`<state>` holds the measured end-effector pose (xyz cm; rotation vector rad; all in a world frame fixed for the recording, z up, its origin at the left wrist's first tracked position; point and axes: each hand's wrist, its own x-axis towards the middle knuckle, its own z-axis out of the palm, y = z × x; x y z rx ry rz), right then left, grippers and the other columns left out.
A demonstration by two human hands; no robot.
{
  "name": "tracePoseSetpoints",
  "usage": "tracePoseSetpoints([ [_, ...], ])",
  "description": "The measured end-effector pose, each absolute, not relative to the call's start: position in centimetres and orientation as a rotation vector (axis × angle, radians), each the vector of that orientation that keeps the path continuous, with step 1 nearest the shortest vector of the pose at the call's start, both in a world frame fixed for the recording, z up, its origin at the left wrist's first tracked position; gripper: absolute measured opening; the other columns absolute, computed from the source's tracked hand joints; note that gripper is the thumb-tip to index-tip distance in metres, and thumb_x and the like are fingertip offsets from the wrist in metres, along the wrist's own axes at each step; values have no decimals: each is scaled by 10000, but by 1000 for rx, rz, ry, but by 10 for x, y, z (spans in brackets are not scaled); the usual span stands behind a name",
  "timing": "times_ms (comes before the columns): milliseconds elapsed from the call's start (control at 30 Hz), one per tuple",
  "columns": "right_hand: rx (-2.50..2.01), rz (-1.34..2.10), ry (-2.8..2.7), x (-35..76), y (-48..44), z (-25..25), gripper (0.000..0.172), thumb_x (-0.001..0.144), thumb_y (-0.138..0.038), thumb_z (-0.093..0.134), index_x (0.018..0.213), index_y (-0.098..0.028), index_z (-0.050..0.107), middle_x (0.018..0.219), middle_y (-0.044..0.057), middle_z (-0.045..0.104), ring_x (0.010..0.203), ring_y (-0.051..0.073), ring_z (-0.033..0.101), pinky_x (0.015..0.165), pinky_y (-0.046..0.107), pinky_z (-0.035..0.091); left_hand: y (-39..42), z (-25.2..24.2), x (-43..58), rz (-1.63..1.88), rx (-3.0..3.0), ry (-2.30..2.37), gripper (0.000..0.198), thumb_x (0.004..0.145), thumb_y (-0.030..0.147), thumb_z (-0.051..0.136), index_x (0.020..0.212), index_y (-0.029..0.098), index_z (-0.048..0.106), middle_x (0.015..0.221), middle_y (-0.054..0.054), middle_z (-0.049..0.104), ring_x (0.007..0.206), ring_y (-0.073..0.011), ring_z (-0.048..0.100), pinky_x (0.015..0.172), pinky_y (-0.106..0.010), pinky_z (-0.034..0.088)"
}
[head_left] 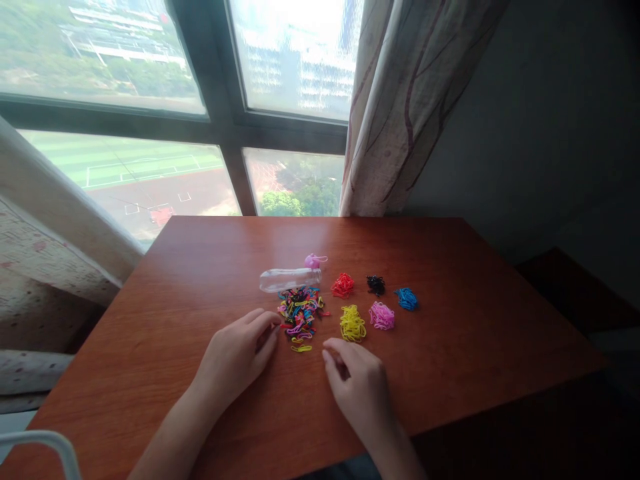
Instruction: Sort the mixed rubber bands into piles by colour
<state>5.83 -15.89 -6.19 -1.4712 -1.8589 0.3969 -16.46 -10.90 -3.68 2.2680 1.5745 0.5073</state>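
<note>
A mixed pile of small coloured rubber bands [301, 310] lies on the table. My left hand [240, 350] is at the pile's left edge, its thumb and index finger pinched beside a red band; whether they grip it is hard to see. My right hand [360, 380] rests just below the yellow bands [353, 325], thumb and index tips close together, anything between them too small to make out. A single yellow band [301, 348] lies between the hands. Separate heaps hold red bands [343, 285], black bands [375, 285], pink bands [382, 316] and blue bands [407, 299].
Behind the pile a clear plastic container [290, 280] lies on its side, with a pink cap-like piece [313, 261] with a loop behind it. The brown wooden table [475, 333] reaches the window [225, 120]. Curtains [395, 100] hang on both sides. A white curved bar [45, 437] is at lower left.
</note>
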Motion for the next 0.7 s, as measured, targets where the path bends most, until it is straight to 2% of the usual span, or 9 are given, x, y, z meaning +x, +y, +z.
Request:
tracePoseSetpoints([
  [133,-1507,439,-1931,47,-158,-63,173,916,-168,515,943,-230,675,711,-9,663,649,156,612,628,244,385,-112,-35,-162,532,2300,1469,209,934,222,429,991,238,630,930,-13,687,773,-152,651,682,-238,465],
  [267,-1567,474,-1948,46,-155,-62,164,905,-149,534,945,-236,667,739,-12,670,680,159,614,641,245,361,-114,-35,-159,518,2315,1454,191,944,233,435,998,236,618,901,-7,677,747,-145,645,646,-227,452],
  [433,-1570,501,-1975,45,-154,-62,177,898,-135,548,974,-244,665,779,-13,684,717,164,623,659,247,354,-114,-39,-159,481,2343,1463,202,941,255,459,1075,249,611,983,-8,693,758,-150,660,653,-238,463],
  [700,-1544,511,-1974,47,-155,-64,175,902,-138,541,969,-240,665,787,-10,683,730,162,623,684,246,377,-110,-41,-159,456,2335,1460,195,945,251,443,993,242,631,944,-19,697,789,-162,672,677,-242,474],
])
